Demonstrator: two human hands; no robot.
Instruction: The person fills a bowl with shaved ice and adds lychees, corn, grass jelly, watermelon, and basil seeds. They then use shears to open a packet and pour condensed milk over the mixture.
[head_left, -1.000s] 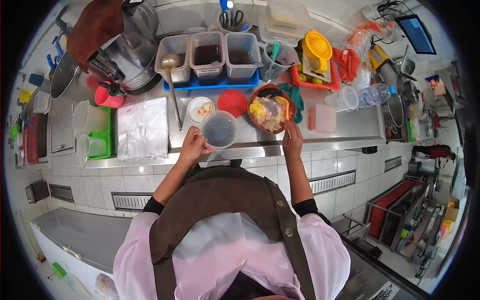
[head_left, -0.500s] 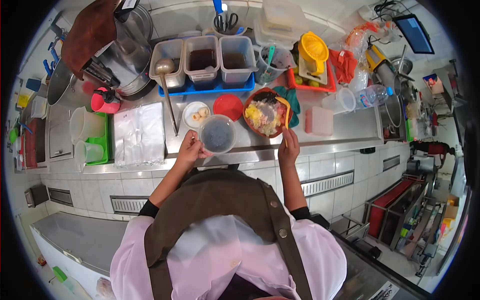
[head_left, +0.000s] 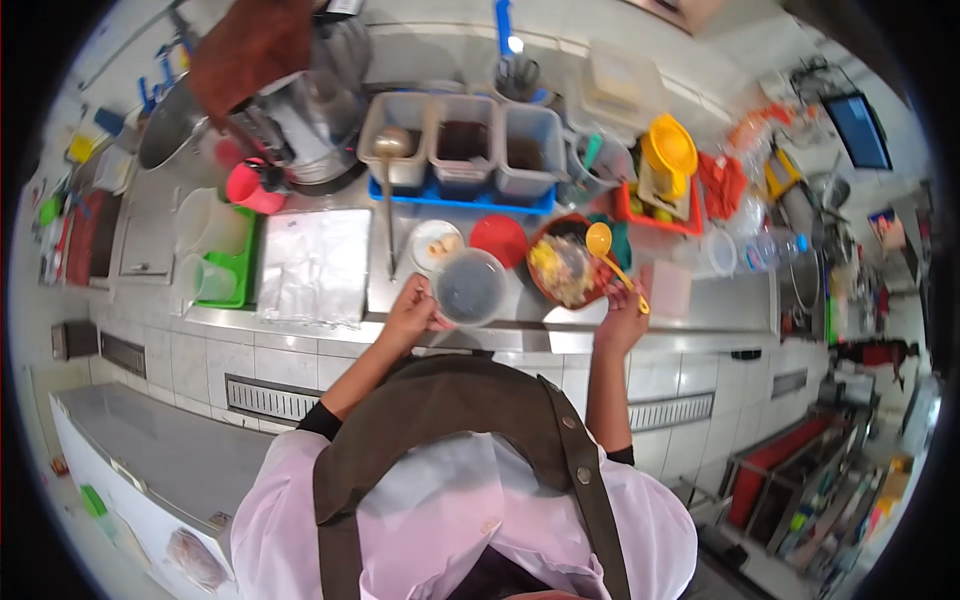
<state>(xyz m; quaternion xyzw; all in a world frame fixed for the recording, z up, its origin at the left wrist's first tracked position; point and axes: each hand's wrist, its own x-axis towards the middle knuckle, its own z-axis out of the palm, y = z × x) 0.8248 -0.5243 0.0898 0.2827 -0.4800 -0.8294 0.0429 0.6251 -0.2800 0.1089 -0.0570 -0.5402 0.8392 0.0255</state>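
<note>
My left hand [head_left: 412, 310] grips the rim of a round translucent plastic container [head_left: 469, 288], held over the counter's front edge. Its inside looks dark grey; I cannot make out the contents. Closed round the handle of a yellow spoon [head_left: 599, 240] is my right hand [head_left: 622, 320]. The spoon's round end is over the right side of a brown bowl [head_left: 540, 285] filled with yellow, pale, pink and dark pieces. Just behind the container sit a red round lid [head_left: 498, 241] and a small white dish [head_left: 424, 262] with several pale round pieces.
Three clear tubs [head_left: 462, 182] stand in a blue tray [head_left: 520, 205], one with a metal ladle [head_left: 389, 215]. A stack of clear plastic bags [head_left: 315, 265] lies left. At right are a red basket [head_left: 665, 222], a pink-filled box [head_left: 665, 290] and a water bottle [head_left: 762, 255].
My right hand has raised the yellow spoon from the bowl's contents, and its round end now shows. My left hand still holds the container. The whole view has shifted.
</note>
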